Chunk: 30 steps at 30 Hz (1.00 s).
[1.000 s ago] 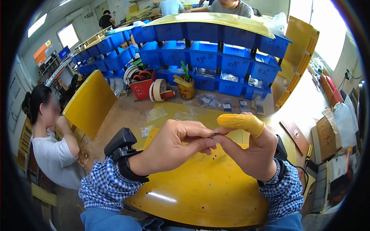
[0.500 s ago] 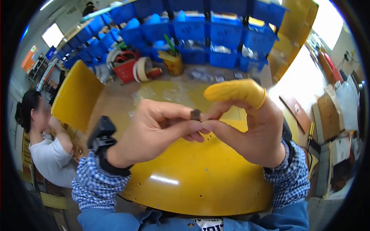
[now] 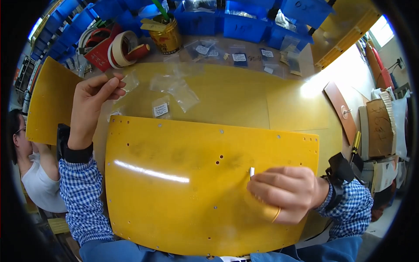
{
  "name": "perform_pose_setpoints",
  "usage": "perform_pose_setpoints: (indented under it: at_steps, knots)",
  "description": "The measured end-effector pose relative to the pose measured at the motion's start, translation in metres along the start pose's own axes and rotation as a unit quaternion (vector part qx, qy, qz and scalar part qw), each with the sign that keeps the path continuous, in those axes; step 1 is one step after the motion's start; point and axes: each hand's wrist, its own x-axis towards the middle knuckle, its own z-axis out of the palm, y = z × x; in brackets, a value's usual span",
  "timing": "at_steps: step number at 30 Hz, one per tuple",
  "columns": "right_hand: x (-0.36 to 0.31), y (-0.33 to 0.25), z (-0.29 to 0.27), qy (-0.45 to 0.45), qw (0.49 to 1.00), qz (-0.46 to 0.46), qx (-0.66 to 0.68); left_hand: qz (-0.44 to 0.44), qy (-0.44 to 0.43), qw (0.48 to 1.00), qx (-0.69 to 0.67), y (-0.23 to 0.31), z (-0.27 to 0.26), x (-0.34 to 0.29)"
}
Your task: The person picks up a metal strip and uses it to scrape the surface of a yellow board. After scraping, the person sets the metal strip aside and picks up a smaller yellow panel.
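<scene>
A large curved yellow panel (image 3: 174, 196) with small holes and metal inserts lies in front of me. Over its right half, my right hand (image 3: 288, 192) is closed with its fingertips together. A small shiny metal piece (image 3: 252, 171) sticks out at those fingertips; whether it touches the panel I cannot tell. A yellow finger cot (image 3: 266, 210) on this hand is blurred and partly hidden. Beyond the panel's far left corner, my left hand (image 3: 94, 105) pinches a small dark brownish piece (image 3: 111, 75) between thumb and forefinger, raised above the table.
Clear plastic bags (image 3: 176, 91) lie behind the panel. Tape rolls (image 3: 120, 49), a red box (image 3: 99, 54) and a tin holding tools (image 3: 166, 39) stand at the back left, below blue bins (image 3: 244, 26). A screwdriver (image 3: 356, 140) lies right; a person (image 3: 41, 174) sits left.
My hands have come apart: the left moved up and left with the dark piece, the right down and right over the panel. A shiny metal piece now shows at my right fingertips. The view tilted downward.
</scene>
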Motion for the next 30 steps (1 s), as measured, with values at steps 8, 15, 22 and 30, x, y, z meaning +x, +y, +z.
perform_pose_setpoints:
  at_steps: [8,15,22,30]
  knots:
    - [0.013,0.016,-0.011,-0.053,0.965,0.147,0.21,0.008,-0.047,0.998,-0.046,-0.019,0.027,0.01]
    - [0.024,0.024,0.007,0.015,0.999,-0.035,0.021,0.011,-0.045,0.999,-0.024,-0.028,0.024,0.007]
    - [0.025,0.029,0.012,0.01,0.996,-0.085,0.005,0.018,-0.037,0.999,-0.015,-0.029,0.026,0.004]
    - [0.026,0.031,0.017,0.026,0.99,-0.126,-0.065,0.022,-0.04,0.999,-0.013,-0.031,0.028,0.005]
